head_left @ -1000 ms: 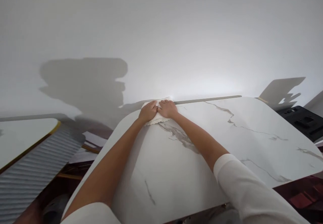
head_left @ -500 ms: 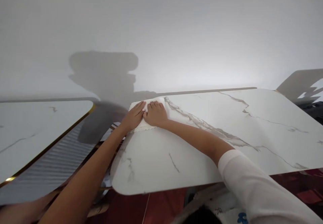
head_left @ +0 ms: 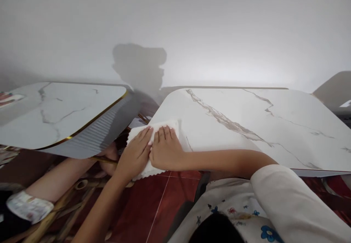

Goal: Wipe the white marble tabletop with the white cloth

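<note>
A white cloth with a scalloped edge lies over the near left corner of a white marble-patterned tabletop, and part of it hangs past the edge. My left hand rests flat on its left side, fingers stretched forward. Beside it, touching at the thumb, my right hand presses flat on the cloth with its fingers extended. Both palms are hidden against the fabric.
A second marble-patterned top with a gold edge and ribbed side stands at left, across a narrow gap. Another person's leg and bamboo-like poles are at lower left. A white wall rises behind; red tiled floor lies below.
Both hands and the cloth have slid from the far left part of the tabletop toward me, down to its near left corner. The view has shifted, showing more of the left side.
</note>
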{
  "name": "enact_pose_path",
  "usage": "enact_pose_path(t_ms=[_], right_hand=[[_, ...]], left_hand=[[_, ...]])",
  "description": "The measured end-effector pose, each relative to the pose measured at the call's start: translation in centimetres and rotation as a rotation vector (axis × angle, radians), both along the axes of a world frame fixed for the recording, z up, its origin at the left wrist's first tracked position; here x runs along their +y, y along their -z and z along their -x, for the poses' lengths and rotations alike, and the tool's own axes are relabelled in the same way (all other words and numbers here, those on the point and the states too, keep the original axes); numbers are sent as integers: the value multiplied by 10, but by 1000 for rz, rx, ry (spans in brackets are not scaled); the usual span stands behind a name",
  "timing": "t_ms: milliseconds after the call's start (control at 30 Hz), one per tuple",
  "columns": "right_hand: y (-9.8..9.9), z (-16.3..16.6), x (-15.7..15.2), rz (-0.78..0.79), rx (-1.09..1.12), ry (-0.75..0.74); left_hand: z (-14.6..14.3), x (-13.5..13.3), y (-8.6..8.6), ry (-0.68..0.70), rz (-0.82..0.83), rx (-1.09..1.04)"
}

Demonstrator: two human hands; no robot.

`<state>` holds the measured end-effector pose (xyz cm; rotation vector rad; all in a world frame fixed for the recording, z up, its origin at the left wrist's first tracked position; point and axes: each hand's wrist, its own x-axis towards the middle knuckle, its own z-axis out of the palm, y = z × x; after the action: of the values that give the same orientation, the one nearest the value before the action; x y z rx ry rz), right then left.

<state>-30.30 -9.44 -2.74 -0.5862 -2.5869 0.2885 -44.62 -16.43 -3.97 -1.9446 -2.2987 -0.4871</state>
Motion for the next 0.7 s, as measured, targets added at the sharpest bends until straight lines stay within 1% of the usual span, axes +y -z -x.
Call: enact_pose_path(t_ms=[67, 133, 233, 333, 400, 500, 700], right_hand=[[-3, -20, -1, -18, -31, -39], [-6, -36, 6, -22, -69, -45], [-9, -52, 25, -8, -113, 2], [-9, -57, 52, -6, -122, 51], [-9, -55, 72, -9, -119, 76], [-8, -42, 103, -15, -125, 114], [-3, 0, 163, -58, -90, 153]], left_hand=[[-17, -4, 3, -11, -16, 50], [-30, 4, 5, 2, -20, 92], [-42, 30, 5, 51, 1, 131], [-46, 65, 4, 83, 8, 145], [-43, 90, 3, 104, -6, 139], [-32, 126, 2, 113, -28, 110], [10, 191, 1, 116, -30, 78]])
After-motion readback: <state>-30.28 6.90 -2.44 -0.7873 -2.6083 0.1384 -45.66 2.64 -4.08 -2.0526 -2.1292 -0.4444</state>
